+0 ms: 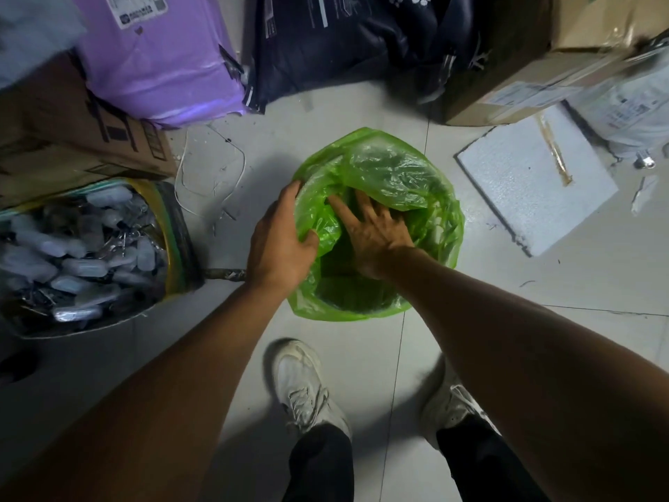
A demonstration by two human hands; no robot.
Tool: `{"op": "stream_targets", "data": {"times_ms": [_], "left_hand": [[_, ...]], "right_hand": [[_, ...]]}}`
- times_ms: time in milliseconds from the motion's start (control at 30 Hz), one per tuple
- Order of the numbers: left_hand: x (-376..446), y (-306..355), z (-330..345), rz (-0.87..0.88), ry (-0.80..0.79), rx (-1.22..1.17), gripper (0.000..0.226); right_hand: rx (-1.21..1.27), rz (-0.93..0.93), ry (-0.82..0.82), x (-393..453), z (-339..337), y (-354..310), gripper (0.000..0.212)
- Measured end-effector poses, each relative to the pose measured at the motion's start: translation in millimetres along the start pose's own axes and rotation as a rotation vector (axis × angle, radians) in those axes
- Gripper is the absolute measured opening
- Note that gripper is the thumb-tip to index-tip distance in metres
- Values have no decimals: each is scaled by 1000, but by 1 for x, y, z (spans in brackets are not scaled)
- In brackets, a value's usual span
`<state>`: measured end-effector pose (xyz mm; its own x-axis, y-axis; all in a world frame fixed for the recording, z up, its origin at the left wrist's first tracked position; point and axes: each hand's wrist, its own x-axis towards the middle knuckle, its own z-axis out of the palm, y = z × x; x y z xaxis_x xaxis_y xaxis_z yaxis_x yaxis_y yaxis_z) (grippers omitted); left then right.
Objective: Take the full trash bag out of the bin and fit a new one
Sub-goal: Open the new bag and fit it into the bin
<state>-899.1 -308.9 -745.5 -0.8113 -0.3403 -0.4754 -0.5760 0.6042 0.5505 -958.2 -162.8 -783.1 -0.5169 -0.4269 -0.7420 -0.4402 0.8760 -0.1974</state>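
Your left hand grips the translucent green plastic bag's left rim; your right hand presses spread fingers inside it.

The green bag is thin, glossy, crinkled plastic, the floor smooth pale tile, the foam slab matt and grainy, the box brown cardboard.

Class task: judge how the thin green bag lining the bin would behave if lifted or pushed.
The green bag is probably floppy: it crumples under the right hand. Likely very light, being thin, see-through film. Possibly slippery, given its glossy sheen where the left hand grips its edge.
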Motion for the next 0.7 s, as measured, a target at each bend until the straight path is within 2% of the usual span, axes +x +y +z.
{"op": "stream_targets", "data": {"times_ms": [267, 700], "left_hand": [[4, -2, -2, 56, -19, -26, 73], [3, -4, 5, 75, 8, -58, 74]], "right_hand": [[21, 14, -43, 28, 25, 11, 130], [-39, 56, -7, 57, 53, 19, 124]]}}
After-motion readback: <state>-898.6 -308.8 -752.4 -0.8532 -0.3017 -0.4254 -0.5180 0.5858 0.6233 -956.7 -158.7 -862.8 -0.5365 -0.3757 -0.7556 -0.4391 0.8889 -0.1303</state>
